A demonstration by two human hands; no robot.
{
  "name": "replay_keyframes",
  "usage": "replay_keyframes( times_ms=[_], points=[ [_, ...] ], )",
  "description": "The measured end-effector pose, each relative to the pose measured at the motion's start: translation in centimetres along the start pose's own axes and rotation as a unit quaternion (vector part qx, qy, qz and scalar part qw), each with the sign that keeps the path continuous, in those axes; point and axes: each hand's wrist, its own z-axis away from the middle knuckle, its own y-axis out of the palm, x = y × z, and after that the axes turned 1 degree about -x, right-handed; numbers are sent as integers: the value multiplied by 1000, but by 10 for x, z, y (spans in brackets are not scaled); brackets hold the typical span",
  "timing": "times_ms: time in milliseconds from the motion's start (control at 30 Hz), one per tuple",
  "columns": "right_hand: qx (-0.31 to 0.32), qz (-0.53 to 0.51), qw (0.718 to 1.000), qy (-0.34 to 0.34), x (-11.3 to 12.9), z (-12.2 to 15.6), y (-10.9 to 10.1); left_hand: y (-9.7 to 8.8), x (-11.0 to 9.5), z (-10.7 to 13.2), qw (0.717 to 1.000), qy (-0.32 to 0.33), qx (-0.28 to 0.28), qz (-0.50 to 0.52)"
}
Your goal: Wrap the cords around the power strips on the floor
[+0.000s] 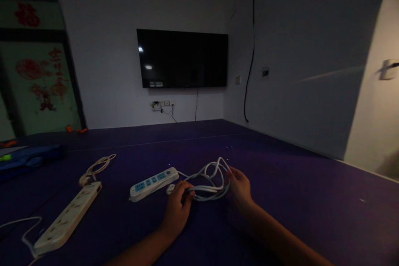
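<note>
White cable [208, 176], gathered into loose loops, sits near the middle of a purple table [296, 183], held between a person's two bare hands. The left hand [178, 201] is closed around the bunched strands at the near left end of the coil, fingers curled over them. The right hand [240, 186] grips the right end of the loops, fingertips pinched on the strands where they arch up off the table. From the coil the cable runs left to a white power strip [153, 183] with blue sockets. It lies flat on the table just to the left of the left hand, slanting from near left to far right.

Further left, well apart from the hands, a second strip [69, 217], longer and of pale plastic, lies at a similar slant towards the near left of the table. Its own cord [97, 167] is heaped in a small bundle just beyond its far end. A blue object [29, 157], too dim to make out, rests at the far left edge of the table.

On the far wall a dark television [182, 58] hangs above a row of wall sockets [162, 104]. A black wire [251, 50] trails down the wall to the right of it, and a door [37, 83] with red paper decorations stands at the far left.
</note>
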Motion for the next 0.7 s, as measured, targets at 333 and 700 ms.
replay_keyframes(
  times_ms=[333,700],
  points=[
    [-111,-63,987,102,-11,-30,-10,4,5,5,998,31,49,30],
    [-21,105,994,33,-14,-51,-23,3,-3,12,955,207,197,-77]
  ],
)
